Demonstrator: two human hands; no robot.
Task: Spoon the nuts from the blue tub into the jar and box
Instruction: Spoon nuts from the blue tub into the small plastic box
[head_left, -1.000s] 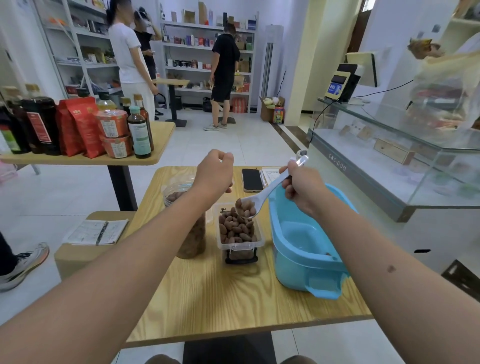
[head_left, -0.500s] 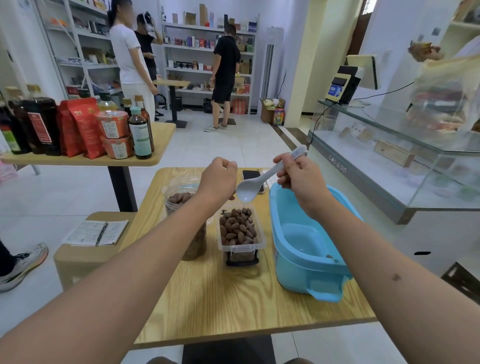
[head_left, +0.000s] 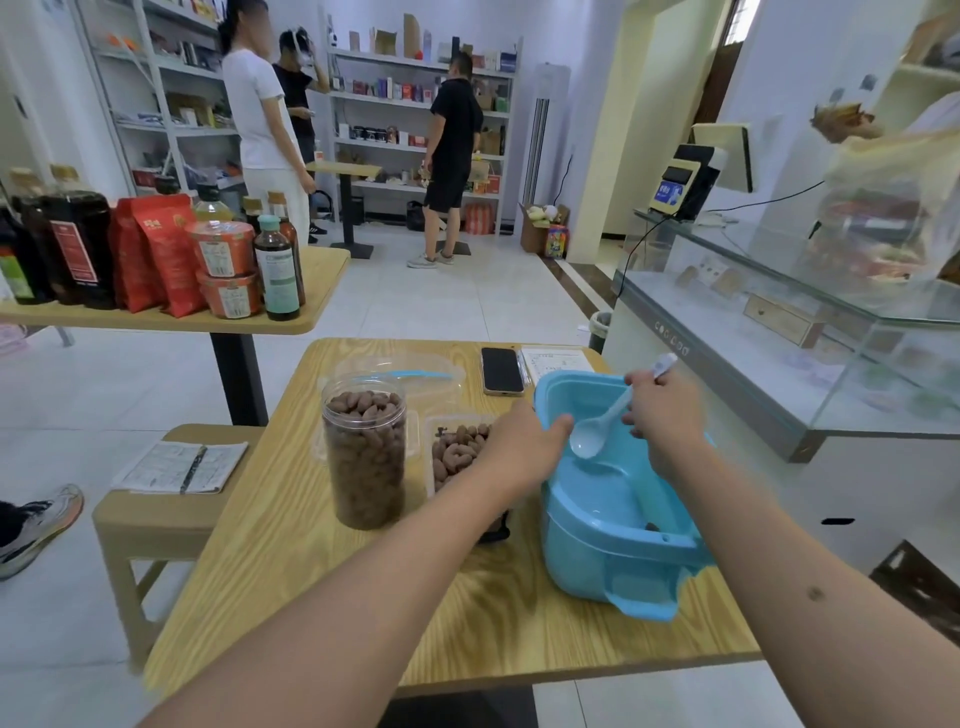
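Observation:
A clear jar (head_left: 364, 452) full of brown nuts stands on the wooden table (head_left: 322, 597). Right of it sits a clear box (head_left: 457, 452) of nuts, partly hidden by my left forearm. My left hand (head_left: 522, 449) rests on the left rim of the blue tub (head_left: 618, 540), its fingers curled over the edge. My right hand (head_left: 662, 415) holds a white plastic spoon (head_left: 597, 431) by the handle, with the empty bowl hanging inside the tub. The tub looks almost empty; one nut lies near its front wall.
A clear lid (head_left: 410, 376), a phone (head_left: 501, 370) and a paper sheet (head_left: 553, 358) lie at the table's far edge. A stool with a notebook (head_left: 182, 466) stands to the left. A glass counter (head_left: 779, 332) runs along the right. Three people stand by the far shelves.
The spoon tipped its nuts into the box, rose empty, then swung right and down into the tub. My left hand shifted from above the jar to the tub's rim.

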